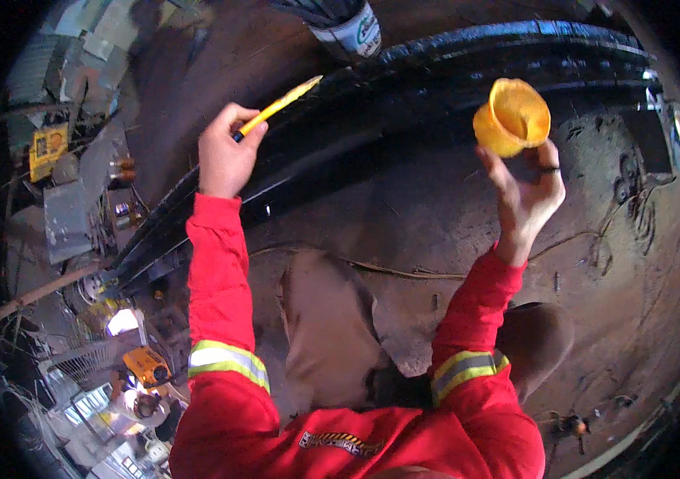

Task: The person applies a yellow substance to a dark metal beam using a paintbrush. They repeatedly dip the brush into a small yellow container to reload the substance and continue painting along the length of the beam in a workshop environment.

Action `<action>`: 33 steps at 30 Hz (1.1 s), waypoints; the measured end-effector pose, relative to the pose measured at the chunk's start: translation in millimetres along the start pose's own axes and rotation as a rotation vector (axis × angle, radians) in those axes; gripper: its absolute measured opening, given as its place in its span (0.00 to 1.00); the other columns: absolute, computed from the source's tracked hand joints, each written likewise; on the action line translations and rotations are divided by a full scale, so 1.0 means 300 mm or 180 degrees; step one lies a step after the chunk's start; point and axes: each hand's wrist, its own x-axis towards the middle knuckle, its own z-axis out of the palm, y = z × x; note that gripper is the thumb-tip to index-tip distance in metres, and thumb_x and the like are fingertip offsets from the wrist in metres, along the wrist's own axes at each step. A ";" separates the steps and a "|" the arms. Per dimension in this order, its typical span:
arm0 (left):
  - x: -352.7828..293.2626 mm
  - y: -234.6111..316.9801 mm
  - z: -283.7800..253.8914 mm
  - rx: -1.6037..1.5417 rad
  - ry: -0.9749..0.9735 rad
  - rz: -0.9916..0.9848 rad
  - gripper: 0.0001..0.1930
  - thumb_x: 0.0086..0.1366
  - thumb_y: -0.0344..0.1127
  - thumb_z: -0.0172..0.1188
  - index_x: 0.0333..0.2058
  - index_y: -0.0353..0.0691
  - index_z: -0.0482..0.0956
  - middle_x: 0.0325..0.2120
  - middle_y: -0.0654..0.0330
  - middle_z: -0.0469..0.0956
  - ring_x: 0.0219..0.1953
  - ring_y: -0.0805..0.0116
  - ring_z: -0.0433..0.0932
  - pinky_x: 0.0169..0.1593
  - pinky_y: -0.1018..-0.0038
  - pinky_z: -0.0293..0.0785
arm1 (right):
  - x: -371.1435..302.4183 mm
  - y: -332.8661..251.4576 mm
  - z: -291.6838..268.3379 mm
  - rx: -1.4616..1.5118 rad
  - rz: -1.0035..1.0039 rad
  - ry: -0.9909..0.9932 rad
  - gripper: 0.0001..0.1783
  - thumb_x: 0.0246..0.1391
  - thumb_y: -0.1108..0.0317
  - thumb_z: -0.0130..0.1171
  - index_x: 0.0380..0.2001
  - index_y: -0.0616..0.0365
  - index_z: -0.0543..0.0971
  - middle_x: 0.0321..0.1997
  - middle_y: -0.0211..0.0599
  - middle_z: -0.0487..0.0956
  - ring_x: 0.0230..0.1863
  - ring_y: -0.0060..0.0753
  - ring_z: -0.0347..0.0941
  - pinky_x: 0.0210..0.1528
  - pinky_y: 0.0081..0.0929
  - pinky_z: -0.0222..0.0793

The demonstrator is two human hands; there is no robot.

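Observation:
In my left hand (226, 156) is a slim yellow paintbrush (282, 102), gripped near its dark end. Its pale tip points up and to the right, over the long dark metal beam (416, 100). My right hand (528, 195) holds a small yellow cup (499, 130) from below, fingers around its base. The cup is tilted so that its mouth shows, with yellow-orange coating on the inside wall. Both hands are raised in front of me and well apart. Whether the brush tip touches the beam I cannot tell.
A white bucket (349, 38) holding dark rods stands beyond the beam. A cable (404, 274) crosses the floor before my knees. On the left lie metal scraps, a yellow box (48, 152) and an orange machine (146, 366), with another person (146, 405) nearby.

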 end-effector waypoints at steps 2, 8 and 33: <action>-0.062 -0.051 -0.015 0.0345 0.0103 -0.0014 0.08 0.59 0.28 0.67 0.37 0.38 0.81 0.32 0.53 0.82 0.37 0.56 0.82 0.42 0.67 0.76 | 0.015 -0.110 -0.005 -0.0380 -0.0130 -0.0358 0.32 0.33 0.66 0.83 0.45 0.60 0.81 0.43 0.35 0.81 0.44 0.32 0.76 0.50 0.31 0.71; -0.280 -0.095 -0.074 0.0699 0.0025 -0.0833 0.10 0.59 0.28 0.65 0.40 0.41 0.78 0.33 0.53 0.78 0.37 0.48 0.80 0.39 0.60 0.76 | 0.082 -0.450 0.085 -0.0452 0.0207 -0.1019 0.33 0.33 0.65 0.83 0.46 0.59 0.81 0.45 0.37 0.81 0.46 0.35 0.75 0.52 0.32 0.70; 0.239 0.085 -1.134 -0.1525 -0.1411 0.0341 0.12 0.58 0.25 0.68 0.42 0.35 0.83 0.36 0.56 0.82 0.35 0.65 0.79 0.41 0.74 0.73 | 0.306 -1.007 0.392 -0.0904 0.0047 -0.2199 0.34 0.28 0.73 0.78 0.48 0.52 0.82 0.50 0.34 0.82 0.51 0.43 0.73 0.55 0.38 0.72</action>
